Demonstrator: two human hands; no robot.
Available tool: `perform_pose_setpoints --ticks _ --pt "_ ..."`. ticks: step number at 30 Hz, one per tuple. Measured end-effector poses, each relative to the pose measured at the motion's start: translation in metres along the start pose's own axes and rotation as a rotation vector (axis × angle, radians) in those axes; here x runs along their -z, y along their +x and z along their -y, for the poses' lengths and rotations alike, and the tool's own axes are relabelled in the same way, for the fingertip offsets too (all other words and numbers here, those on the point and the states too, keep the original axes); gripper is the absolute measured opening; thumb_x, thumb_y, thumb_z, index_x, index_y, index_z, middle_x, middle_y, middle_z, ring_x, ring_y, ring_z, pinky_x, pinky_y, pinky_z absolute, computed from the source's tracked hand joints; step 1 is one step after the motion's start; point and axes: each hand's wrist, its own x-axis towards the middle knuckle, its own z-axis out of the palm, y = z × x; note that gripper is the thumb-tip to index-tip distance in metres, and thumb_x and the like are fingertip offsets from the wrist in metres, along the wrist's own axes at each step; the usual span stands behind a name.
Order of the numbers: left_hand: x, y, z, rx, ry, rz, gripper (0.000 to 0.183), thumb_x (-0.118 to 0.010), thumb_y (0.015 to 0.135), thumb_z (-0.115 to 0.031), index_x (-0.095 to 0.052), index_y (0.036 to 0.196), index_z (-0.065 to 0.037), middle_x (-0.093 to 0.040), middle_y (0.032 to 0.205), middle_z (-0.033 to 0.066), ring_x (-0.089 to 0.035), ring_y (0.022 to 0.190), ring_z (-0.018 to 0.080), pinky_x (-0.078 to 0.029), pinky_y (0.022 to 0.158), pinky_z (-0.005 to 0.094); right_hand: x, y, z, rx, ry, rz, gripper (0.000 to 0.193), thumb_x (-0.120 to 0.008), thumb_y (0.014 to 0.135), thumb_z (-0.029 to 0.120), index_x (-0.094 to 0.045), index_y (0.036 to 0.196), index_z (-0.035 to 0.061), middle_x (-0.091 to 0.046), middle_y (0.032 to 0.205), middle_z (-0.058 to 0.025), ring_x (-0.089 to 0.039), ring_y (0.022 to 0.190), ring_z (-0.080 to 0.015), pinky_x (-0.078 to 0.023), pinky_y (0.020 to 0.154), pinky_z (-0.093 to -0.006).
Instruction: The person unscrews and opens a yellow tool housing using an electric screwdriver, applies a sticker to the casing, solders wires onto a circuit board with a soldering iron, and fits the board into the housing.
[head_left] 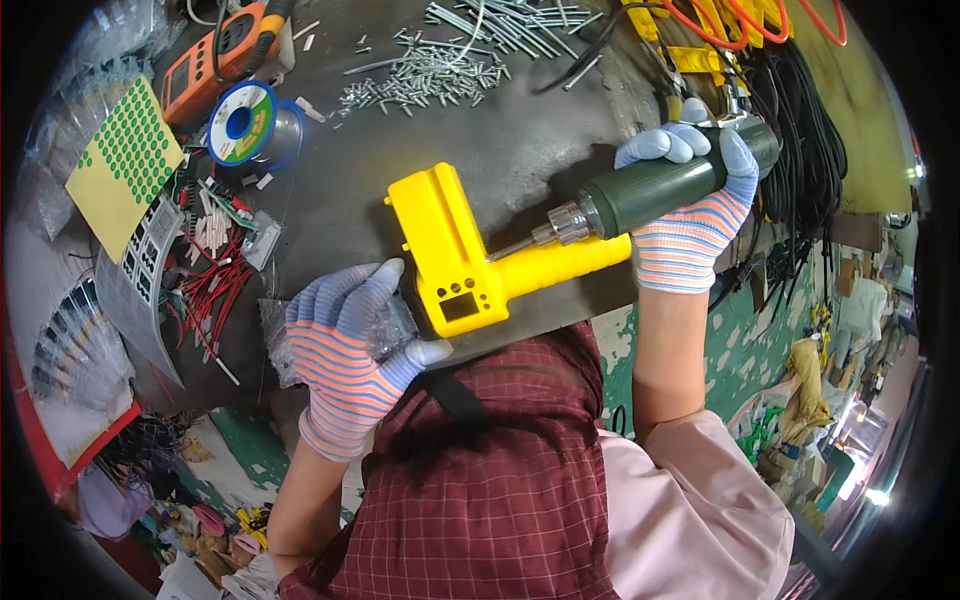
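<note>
On the counter [520, 140]: dark, scuffed surface; I see my two gloved hands working at its near edge.
Left hand [345, 345]: striped knit glove, grip closed over a small clear plastic bag [385, 330], thumb touching the yellow housing [450, 255].
Right hand [690, 215]: grip clenched round the green electric screwdriver [655, 190], ribbed barrel, metal chuck, bit tip pressed against the housing near its handle.
Yellow housing: smooth moulded plastic, boxy head with a small window and holes, round handle pointing right.
Progress: I judge a screw is being driven now; how many are already in, I cannot tell.
Supplies: loose pile of bright screws [425, 75], solder spool [245, 122], red wires [215, 290] nearby.
</note>
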Motion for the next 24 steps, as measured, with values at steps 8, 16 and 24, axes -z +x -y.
perform_pose_setpoints --ticks 8,16,24 --pt "0.003 0.0 0.003 -0.017 -0.015 0.018 0.075 -0.081 0.065 -0.052 -0.061 0.127 -0.015 -0.059 0.115 0.0055 -0.056 0.104 0.0274 -0.04 0.092 0.045 0.005 0.006 -0.005 0.009 -0.038 -0.031 0.023 -0.067 0.081 0.014 -0.063 0.101 0.0047 -0.062 0.075 -0.0004 -0.058 0.068 -0.0179 -0.052 0.078 -0.0386" --pt "0.004 0.001 0.004 -0.043 0.018 0.028 0.079 -0.08 0.065 -0.059 -0.062 0.126 -0.012 -0.061 0.112 0.0087 -0.057 0.103 0.0301 -0.042 0.091 0.0448 0.003 0.01 -0.007 -0.006 -0.079 -0.008 0.019 -0.067 0.081 0.013 -0.063 0.097 0.0054 -0.062 0.074 0.0004 -0.058 0.067 -0.0173 -0.052 0.078 -0.0385" --pt "0.0 0.001 0.004 -0.069 0.025 -0.005 0.077 -0.079 0.069 -0.056 -0.059 0.127 -0.01 -0.06 0.116 0.0105 -0.056 0.106 0.0324 -0.041 0.095 0.0471 -0.008 0.01 -0.002 0.049 -0.156 -0.093 0.021 -0.069 0.083 0.017 -0.064 0.099 0.0049 -0.062 0.075 -0.002 -0.06 0.07 -0.0186 -0.054 0.079 -0.0404"
